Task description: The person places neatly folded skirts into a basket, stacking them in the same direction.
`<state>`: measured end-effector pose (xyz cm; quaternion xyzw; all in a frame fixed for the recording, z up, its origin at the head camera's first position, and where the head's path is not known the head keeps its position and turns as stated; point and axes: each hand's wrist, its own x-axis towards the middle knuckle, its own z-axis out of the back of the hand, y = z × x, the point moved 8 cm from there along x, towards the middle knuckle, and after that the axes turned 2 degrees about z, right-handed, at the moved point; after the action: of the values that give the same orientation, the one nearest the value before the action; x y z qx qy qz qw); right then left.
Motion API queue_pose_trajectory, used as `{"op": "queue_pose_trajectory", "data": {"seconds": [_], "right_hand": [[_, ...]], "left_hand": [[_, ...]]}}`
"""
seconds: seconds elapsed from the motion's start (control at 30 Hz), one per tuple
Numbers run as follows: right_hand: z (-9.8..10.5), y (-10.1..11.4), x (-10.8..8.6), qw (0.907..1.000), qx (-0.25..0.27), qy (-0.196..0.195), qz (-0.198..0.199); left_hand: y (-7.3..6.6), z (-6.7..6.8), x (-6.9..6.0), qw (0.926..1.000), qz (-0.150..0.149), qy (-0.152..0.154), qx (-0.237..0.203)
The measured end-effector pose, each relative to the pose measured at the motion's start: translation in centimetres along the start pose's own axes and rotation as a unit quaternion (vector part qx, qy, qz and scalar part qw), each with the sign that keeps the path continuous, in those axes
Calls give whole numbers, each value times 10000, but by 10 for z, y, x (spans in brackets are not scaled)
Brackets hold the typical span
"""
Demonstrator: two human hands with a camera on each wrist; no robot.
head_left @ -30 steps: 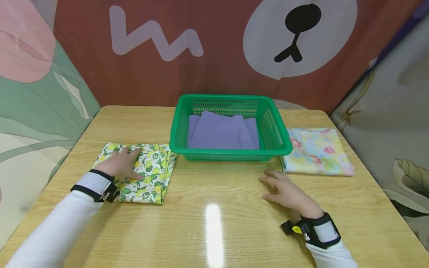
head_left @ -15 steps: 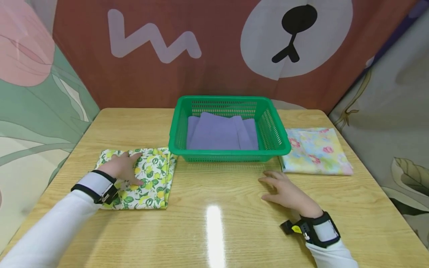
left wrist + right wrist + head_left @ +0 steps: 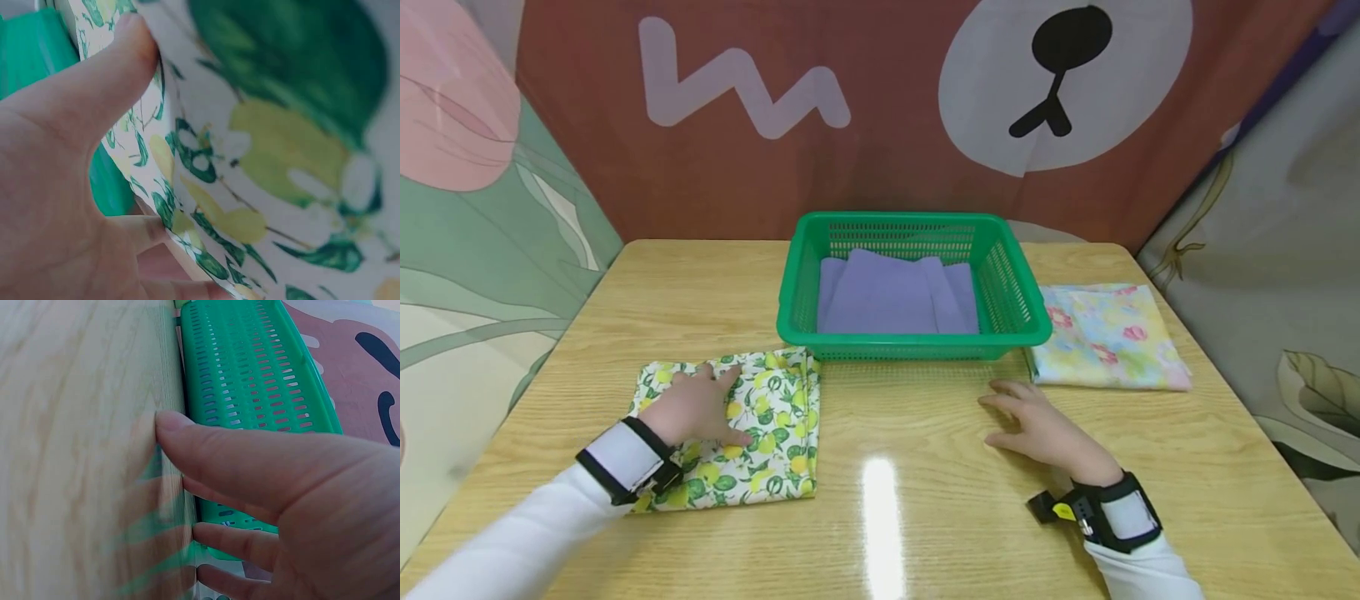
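Observation:
On the left of the table lies a folded cloth [image 3: 775, 450] printed with lemons and green leaves. My left hand [image 3: 696, 408] rests on top of it with spread fingers; the left wrist view shows the thumb [image 3: 119, 69] and fingertips touching the lemon cloth [image 3: 250, 206]. My right hand [image 3: 1045, 429] rests its fingertips on the bare wood, fingers relaxed and holding nothing. Just beyond it lies a folded pastel floral cloth [image 3: 1112, 337]. Between the two cloths stands a green plastic basket [image 3: 917, 343] with a folded purple cloth [image 3: 895, 296] inside.
The wooden table [image 3: 925, 483] has a bright strip of reflected light near its front. A brown curtain with a bear's face [image 3: 887, 167] hangs behind the table. The floral cloth's left edge lies close against the basket's right side.
The lemon cloth has slid toward the front and slightly right under my left hand. My right hand, the basket and the other cloths have stayed in place.

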<state>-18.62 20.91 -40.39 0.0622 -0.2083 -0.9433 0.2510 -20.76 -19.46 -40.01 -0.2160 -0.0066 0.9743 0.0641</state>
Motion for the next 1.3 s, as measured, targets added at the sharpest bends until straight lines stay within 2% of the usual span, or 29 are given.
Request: {"op": "queue_pose_trajectory", "data": {"seconds": [0.27, 0.47, 0.77, 0.97, 1.3], "right_hand": [[1, 1, 1, 10000, -7, 19, -6], [2, 0, 1, 10000, -5, 12, -35], [1, 1, 1, 10000, 4, 32, -31], [2, 3, 1, 10000, 21, 16, -60], [2, 3, 0, 10000, 10, -11, -41]], "left_hand": [[-43, 0, -6, 9985, -345, -311, 273], [-75, 0, -2, 9956, -628, -482, 494], [-118, 0, 5, 9921, -925, -527, 659], [-140, -1, 10, 9898, -1018, -545, 835], [-173, -4, 17, 9896, -915, -424, 1027]]}}
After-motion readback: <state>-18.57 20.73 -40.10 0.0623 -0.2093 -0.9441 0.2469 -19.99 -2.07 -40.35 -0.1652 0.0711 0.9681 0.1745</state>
